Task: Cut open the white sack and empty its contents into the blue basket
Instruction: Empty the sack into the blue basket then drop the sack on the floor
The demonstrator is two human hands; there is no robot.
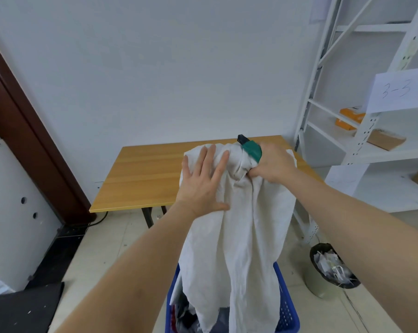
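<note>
Basically the left hand (202,181) lies flat with fingers spread, pressing on the upper left of the white sack (239,224). The sack hangs upside down from both hands, its lower end down inside the blue basket (287,308) directly below them; dark contents show in the basket under the open end. Just right of the left hand, the right hand (272,164) is curled around a bunched fold at the sack's top and also grips a green-handled cutter (251,150), dark tip pointing up and away. Blade out or in: cannot tell.

Risks, as judgement: the left hand only presses, so all the weight hangs on the right-hand grip; if the fold slips, the sack drops and could spill past the basket rim. Cutter sits close to the left fingers, so shaking the sack could nick them. The bench (150,179) sits behind the hands; a trash bin (323,280) stands below the right arm, near enough to catch strays.
</note>
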